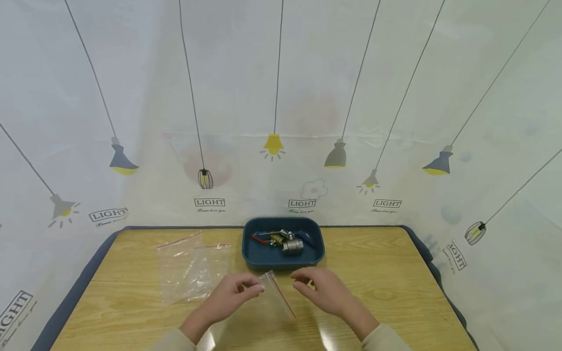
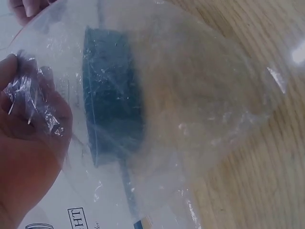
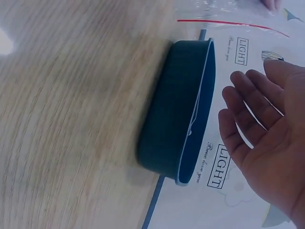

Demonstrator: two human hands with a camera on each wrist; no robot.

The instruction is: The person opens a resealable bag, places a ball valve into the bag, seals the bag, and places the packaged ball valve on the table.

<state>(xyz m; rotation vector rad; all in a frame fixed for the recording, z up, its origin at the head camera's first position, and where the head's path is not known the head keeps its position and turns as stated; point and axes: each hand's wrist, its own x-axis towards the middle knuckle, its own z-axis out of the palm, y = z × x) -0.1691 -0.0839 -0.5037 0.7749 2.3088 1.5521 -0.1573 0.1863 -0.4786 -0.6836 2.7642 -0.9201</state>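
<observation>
A clear zip-seal bag [image 1: 275, 292] with a red strip along its mouth hangs from my left hand [image 1: 235, 291], pinched near one upper corner between thumb and fingers. In the left wrist view the thin film of the bag [image 2: 190, 95] spreads wide, and the blue tray shows through it. My right hand [image 1: 322, 291] is apart from the bag, its fingers [image 3: 243, 95] loosely bent with nothing between them. Beyond both hands stands the dark blue tray [image 1: 283, 267]. Inside it lie a silvery metal valve [image 1: 292, 246] and a brass-coloured fitting with a red lever [image 1: 260, 240].
Two more clear zip-seal bags [image 1: 180, 273] lie flat and overlapping on the wooden table [image 1: 377, 278], left of the tray. Behind the table's far edge rises a white sheet [image 1: 246, 97] printed with lamps.
</observation>
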